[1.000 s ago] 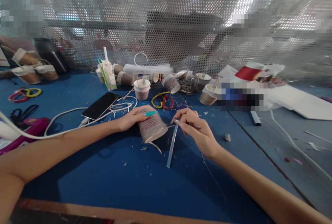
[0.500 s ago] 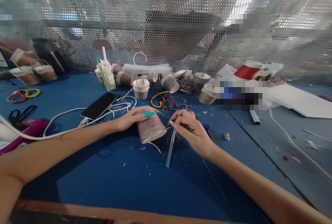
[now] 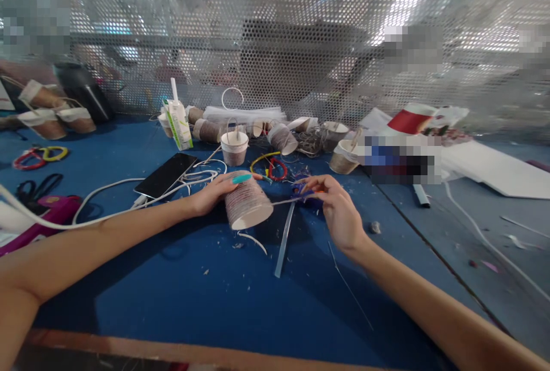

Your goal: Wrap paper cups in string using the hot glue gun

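A twine-wrapped paper cup (image 3: 247, 206) is held on its side at the middle of the blue bench (image 3: 172, 296), the left hand (image 3: 213, 193) closed over its upper wall from nine o'clock. The loose end of twine (image 3: 281, 201) is pinched and drawn taut toward three o'clock by the closed fingers of the right hand (image 3: 339, 216), which lies beside purple-handled scissors (image 3: 303, 189). The wrapping step appears to be in hand; steady tension and a slow turn of the cup are called for.
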Demonstrator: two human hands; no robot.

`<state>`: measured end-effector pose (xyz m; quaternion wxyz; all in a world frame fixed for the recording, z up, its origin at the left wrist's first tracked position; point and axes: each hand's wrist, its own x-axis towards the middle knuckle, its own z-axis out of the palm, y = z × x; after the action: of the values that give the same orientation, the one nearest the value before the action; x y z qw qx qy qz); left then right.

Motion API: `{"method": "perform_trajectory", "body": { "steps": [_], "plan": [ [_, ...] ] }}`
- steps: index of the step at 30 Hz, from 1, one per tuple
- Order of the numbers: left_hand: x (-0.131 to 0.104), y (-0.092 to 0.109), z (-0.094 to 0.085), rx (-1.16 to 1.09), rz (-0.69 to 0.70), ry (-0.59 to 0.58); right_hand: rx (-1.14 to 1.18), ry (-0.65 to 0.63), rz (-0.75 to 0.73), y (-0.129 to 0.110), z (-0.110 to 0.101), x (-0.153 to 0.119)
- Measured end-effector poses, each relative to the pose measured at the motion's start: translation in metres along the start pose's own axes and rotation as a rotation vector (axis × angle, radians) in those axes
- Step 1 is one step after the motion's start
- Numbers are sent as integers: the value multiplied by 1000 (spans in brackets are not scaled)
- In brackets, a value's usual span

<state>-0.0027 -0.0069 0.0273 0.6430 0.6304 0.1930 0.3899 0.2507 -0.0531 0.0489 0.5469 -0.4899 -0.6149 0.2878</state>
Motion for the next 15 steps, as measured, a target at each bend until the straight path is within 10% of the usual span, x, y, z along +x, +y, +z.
{"method": "perform_trajectory", "body": {
  "steps": [7,15],
  "plan": [
    [1,8,-1,-331,-98,-5,238,273,127,-13,-2,3],
    [8,5,-10,-396,-44,109,9,157,-45,-13,-8,1]
  ]
}}
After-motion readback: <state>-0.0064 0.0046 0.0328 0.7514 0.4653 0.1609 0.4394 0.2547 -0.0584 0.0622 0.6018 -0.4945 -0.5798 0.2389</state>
